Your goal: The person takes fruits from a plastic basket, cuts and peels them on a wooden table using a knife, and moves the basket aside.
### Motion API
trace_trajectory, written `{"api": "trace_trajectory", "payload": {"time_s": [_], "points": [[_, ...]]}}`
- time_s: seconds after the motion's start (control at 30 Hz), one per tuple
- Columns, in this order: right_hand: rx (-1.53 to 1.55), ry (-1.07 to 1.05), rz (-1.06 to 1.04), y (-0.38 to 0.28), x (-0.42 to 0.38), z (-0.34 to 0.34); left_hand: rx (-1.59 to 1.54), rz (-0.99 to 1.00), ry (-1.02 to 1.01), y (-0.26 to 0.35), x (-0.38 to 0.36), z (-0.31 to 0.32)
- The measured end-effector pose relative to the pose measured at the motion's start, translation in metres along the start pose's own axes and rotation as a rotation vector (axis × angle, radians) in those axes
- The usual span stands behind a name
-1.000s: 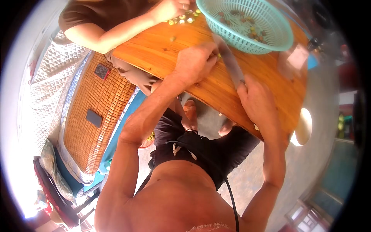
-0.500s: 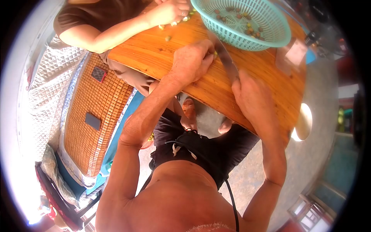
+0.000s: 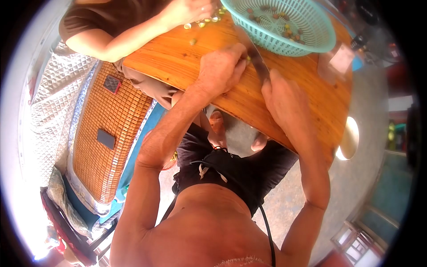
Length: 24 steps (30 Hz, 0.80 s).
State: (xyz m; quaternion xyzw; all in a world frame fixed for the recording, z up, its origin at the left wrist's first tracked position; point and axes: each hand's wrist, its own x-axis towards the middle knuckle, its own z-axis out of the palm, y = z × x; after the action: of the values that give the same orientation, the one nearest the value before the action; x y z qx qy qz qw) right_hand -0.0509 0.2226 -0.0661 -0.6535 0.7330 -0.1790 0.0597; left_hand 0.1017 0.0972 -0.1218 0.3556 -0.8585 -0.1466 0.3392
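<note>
Two bare hands work close together over the orange-brown wooden surface (image 3: 169,53), and the step at this moment looks like cutting. The right hand (image 3: 283,91) closes around the near end of a long, dark metal knife (image 3: 259,62), whose blurred blade slants up and away towards the left. The left hand (image 3: 222,69) is nearly shut, thumb and fingers drawn in narrow around a small yellow-green piece (image 3: 248,58); that piece is mostly hidden, just beside the blade, and I can't tell whether the edge touches it. Any stroke there calls for a steady pinch, with the fingertips tucked clear of the edge.

Both arms reach forward from the bare torso, elbows bent and spread, the left wrist above the near edge and the right forearm slanting in across the corner. Beyond the blade stands a turquoise plastic basket (image 3: 291,50) holding small round pieces (image 3: 289,34). Pale-centred green bits (image 3: 201,25) lie near a co-worker's hand (image 3: 189,11).
</note>
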Motion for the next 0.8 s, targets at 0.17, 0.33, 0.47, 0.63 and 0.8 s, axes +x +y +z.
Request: {"api": "trace_trajectory", "payload": {"time_s": [0.17,0.33,0.47,0.63,0.8], "points": [[0.031,-0.014,0.009,-0.001,0.004,0.002,0.012,0.0,-0.011,0.0,0.0,-0.001],[0.041,-0.025,0.023,-0.002,0.007,0.008,0.011,0.009,-0.008,-0.004,-0.001,-0.003],[-0.012,0.008,-0.009,-0.003,0.011,0.011,0.02,0.008,-0.018,-0.005,0.0,-0.002],[-0.017,0.019,0.003,-0.004,0.013,0.013,0.027,0.015,-0.005,-0.004,0.0,-0.003],[0.011,0.024,-0.026,-0.002,0.017,0.015,0.055,0.008,-0.014,-0.002,0.001,-0.005]]}}
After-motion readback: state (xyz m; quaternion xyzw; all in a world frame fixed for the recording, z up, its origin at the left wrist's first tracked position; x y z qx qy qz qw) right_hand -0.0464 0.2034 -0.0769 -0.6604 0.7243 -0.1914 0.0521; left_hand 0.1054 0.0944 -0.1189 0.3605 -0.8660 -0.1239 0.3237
